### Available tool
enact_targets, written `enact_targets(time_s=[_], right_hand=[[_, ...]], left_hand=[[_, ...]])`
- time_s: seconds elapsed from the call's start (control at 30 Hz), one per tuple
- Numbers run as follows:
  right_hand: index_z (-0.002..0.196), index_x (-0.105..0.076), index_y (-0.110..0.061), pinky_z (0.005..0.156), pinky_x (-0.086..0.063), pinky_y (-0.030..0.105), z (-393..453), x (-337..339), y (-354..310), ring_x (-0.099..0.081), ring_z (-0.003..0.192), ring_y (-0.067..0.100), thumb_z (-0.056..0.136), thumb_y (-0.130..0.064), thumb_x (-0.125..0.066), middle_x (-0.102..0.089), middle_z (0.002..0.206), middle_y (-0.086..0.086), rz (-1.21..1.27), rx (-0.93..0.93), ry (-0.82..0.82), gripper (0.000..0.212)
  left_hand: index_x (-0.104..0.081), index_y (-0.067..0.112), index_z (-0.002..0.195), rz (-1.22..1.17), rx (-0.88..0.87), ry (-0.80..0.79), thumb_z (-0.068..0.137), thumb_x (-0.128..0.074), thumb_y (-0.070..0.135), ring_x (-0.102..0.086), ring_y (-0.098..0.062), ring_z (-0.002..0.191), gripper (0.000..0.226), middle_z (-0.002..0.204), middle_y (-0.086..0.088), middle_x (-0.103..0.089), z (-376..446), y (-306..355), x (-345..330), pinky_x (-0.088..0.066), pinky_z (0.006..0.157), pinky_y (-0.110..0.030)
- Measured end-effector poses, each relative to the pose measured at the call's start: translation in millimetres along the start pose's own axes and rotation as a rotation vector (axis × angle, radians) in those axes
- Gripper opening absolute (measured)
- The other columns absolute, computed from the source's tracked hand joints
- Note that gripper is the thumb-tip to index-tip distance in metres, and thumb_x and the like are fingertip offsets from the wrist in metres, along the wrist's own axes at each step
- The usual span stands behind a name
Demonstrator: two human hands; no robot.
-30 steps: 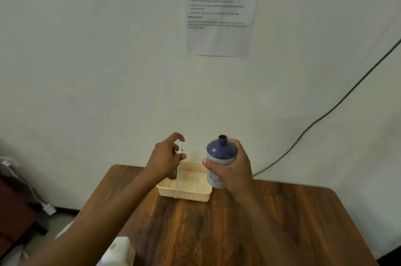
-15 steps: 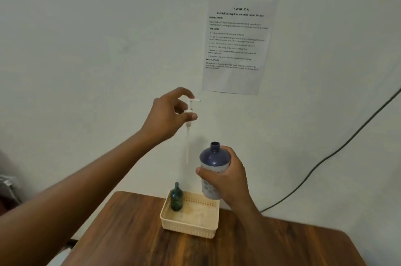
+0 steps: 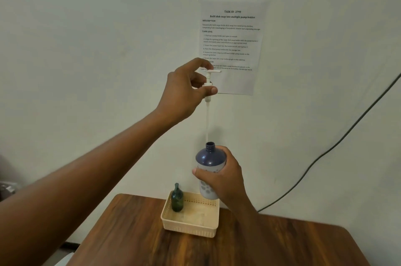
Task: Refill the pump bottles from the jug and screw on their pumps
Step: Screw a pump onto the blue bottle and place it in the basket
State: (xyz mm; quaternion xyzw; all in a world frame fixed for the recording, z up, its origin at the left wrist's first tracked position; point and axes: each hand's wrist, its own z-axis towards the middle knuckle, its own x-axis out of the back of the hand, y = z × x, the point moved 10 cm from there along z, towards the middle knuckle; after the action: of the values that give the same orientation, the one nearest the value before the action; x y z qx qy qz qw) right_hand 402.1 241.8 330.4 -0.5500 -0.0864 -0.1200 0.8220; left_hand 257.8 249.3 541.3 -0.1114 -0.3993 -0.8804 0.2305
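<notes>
The left hand (image 3: 186, 90) pinches a white pump (image 3: 208, 83) high above the blue bottle (image 3: 210, 168), which the right hand (image 3: 223, 179) grips over the basket (image 3: 191, 225). The dip tube's tip hangs just above the neck; any sway could miss the mouth.

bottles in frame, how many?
2. The blue bottle is held by the right hand above the basket; the small green bottle stands in the basket's back-left corner.
</notes>
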Motion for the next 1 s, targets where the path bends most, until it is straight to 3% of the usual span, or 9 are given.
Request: enact_targets(time_s=[0.27,0.37,0.43,0.5,0.57,0.67,0.77,0.83,1.0], right_hand=[[0.106,-0.057,-0.045,0.067,-0.048,0.004,-4.6,9.2,-0.2,-0.064,0.097,-0.005,0.059,-0.049,-0.086,-0.064,0.101,-0.032,-0.015,-0.024,0.007,0.055],[0.105,-0.056,-0.036,0.064,-0.047,0.003,-2.2,5.7,13.0,-0.064,0.089,-0.007,0.07,-0.034,-0.087,-0.065,0.092,-0.021,0.053,-0.1,-0.051,0.047],[0.106,-0.05,-0.033,0.064,-0.046,0.001,0.5,-0.4,20.7,-0.064,0.084,-0.006,0.078,-0.024,-0.084,-0.058,0.096,-0.023,0.103,-0.155,-0.114,0.045],[0.112,-0.046,-0.035,0.08,-0.051,0.007,2.2,0.3,19.6,-0.061,0.089,-0.001,0.08,-0.027,-0.082,-0.055,0.102,-0.026,0.052,-0.154,-0.12,0.048],[0.121,-0.046,-0.034,0.099,-0.049,0.022,5.2,4.1,16.4,-0.06,0.1,0.006,0.081,-0.031,-0.08,-0.058,0.111,-0.023,0.01,-0.127,-0.096,0.052],[0.136,-0.04,-0.025,0.111,-0.04,0.031,7.1,2.2,11.2,-0.054,0.115,0.007,0.09,-0.029,-0.07,-0.052,0.129,-0.01,-0.051,-0.126,-0.136,0.055],[0.134,-0.039,-0.028,0.108,-0.041,0.029,10.2,3.9,9.7,-0.053,0.107,0.0,0.09,-0.033,-0.071,-0.048,0.122,-0.016,-0.066,-0.128,-0.114,0.055],[0.141,-0.036,-0.029,0.106,-0.037,0.028,13.0,10.6,12.1,-0.049,0.119,0.009,0.081,-0.049,-0.075,-0.048,0.133,-0.012,-0.18,-0.132,-0.051,0.075],[0.146,-0.03,-0.029,0.098,-0.026,0.019,13.7,8.4,22.1,-0.043,0.132,0.016,0.08,-0.056,-0.069,-0.042,0.148,-0.006,-0.247,-0.151,-0.063,0.081]], left_hand=[[-0.066,0.029,0.119,-0.027,-0.009,0.017,0.084,-0.086,0.023,-0.073,-0.017,0.089,0.041,0.09,0.001,-0.077,-4.6,7.9,-7.5,-0.055,0.075,-0.02],[-0.065,0.03,0.118,-0.042,-0.008,0.019,0.084,-0.086,0.023,-0.073,-0.018,0.09,0.041,0.092,-0.001,-0.077,-5.6,8.2,-8.6,-0.055,0.075,-0.02],[-0.064,0.032,0.119,-0.044,0.001,0.01,0.085,-0.086,0.024,-0.073,-0.016,0.091,0.041,0.096,0.0,-0.077,-7.2,7.0,-11.3,-0.053,0.073,-0.017],[-0.063,0.033,0.121,-0.038,0.009,-0.01,0.085,-0.086,0.025,-0.073,-0.014,0.093,0.043,0.099,0.001,-0.076,-12.0,4.6,-17.6,-0.049,0.073,-0.014],[-0.063,0.034,0.122,-0.047,0.024,-0.03,0.084,-0.086,0.025,-0.073,-0.014,0.094,0.045,0.1,0.002,-0.075,-20.0,-1.2,-26.6,-0.049,0.075,-0.014],[-0.064,0.036,0.12,-0.049,0.045,-0.058,0.084,-0.087,0.024,-0.073,-0.011,0.093,0.045,0.099,0.003,-0.074,-37.3,-13.8,-41.7,-0.048,0.075,-0.011],[-0.064,0.037,0.118,-0.079,0.05,-0.083,0.085,-0.086,0.02,-0.074,-0.009,0.091,0.044,0.097,0.001,-0.075,-54.6,-24.3,-55.9,-0.05,0.072,-0.005],[-0.063,0.037,0.118,-0.101,0.043,-0.066,0.086,-0.084,0.018,-0.074,-0.008,0.09,0.043,0.096,0.001,-0.076,-61.4,-27.0,-58.7,-0.051,0.069,-0.001],[-0.061,0.041,0.117,-0.103,0.049,-0.06,0.086,-0.084,0.017,-0.072,-0.007,0.09,0.045,0.1,0.002,-0.075,-65.1,-29.9,-61.2,-0.048,0.07,0.003]])
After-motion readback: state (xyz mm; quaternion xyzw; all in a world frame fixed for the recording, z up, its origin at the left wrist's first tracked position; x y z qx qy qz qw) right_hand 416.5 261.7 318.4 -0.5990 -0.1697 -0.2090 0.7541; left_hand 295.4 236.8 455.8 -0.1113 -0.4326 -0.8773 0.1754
